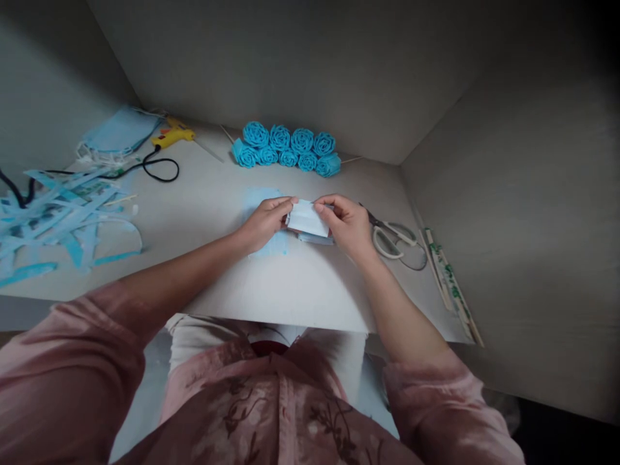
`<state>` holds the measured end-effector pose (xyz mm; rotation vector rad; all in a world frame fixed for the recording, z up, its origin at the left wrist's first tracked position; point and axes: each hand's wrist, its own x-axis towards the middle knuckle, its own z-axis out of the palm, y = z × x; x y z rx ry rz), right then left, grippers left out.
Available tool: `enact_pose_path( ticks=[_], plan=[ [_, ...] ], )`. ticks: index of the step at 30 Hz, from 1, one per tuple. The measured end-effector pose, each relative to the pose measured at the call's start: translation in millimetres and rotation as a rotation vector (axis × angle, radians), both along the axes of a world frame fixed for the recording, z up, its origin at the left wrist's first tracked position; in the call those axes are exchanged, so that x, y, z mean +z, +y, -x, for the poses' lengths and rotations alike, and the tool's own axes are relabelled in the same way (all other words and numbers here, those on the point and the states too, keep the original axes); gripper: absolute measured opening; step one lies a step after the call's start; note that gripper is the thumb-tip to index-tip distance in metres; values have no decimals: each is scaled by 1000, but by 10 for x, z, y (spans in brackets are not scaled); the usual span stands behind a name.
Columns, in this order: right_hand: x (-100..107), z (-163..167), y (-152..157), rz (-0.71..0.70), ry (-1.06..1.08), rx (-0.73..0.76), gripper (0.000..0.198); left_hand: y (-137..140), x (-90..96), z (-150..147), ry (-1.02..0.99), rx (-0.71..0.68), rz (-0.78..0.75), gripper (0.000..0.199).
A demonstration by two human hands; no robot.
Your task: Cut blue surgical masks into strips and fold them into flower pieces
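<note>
Between my two hands, just above the table, is a small folded piece of pale mask fabric (308, 218). My left hand (269, 221) pinches its left edge with thumb and fingers. At its upper right corner, my right hand (346, 223) has thumb and forefinger closed on it. Beneath the hands a flat light blue sheet (265, 244) lies on the table, partly covered by my left hand. Another small folded piece (314, 239) shows just under the held one. Scissors with white handles (394, 240) lie right of my right hand.
Several blue fabric roses (288, 148) lie in two rows at the back. A yellow glue gun (173, 133) with a black cord and face masks (119, 132) are at the back left. Blue strips (72, 219) pile up on the left. Green-marked sticks (450, 281) lie by the right wall.
</note>
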<state>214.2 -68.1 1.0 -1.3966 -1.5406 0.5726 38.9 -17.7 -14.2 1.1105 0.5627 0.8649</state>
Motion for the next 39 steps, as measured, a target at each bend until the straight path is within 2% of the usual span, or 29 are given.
enact_pose_path(
  ticks=[6, 14, 18, 22, 26, 29, 33, 36, 39],
  plan=[
    [-5, 1, 9, 5, 9, -19, 19, -4, 21, -4, -25, -48, -3, 50],
    [-23, -2, 39, 7, 59, 18, 21, 4, -36, 24, -6, -1, -47, 34],
    [-38, -20, 87, -36, 168, 21, 23, 38, -50, 27, -23, 48, -59, 34],
    [-82, -24, 130, -30, 226, 25, 16, 37, -42, 27, -28, 49, -61, 37],
    [-86, -126, 184, -89, 251, -92, 11, 39, -43, 26, -34, 63, -56, 38],
    [-15, -285, 209, -140, 337, -149, 16, 65, -49, 32, -54, 100, -24, 37],
    [80, -395, 170, -54, 453, 19, 29, 81, -36, 35, -78, 129, 30, 31],
    [76, -311, 119, 8, 398, 134, 29, 65, -16, 23, -93, 105, 60, 27],
    [27, -181, 98, -35, 295, 166, 21, 46, -11, 9, -88, 69, 88, 25]
  ],
)
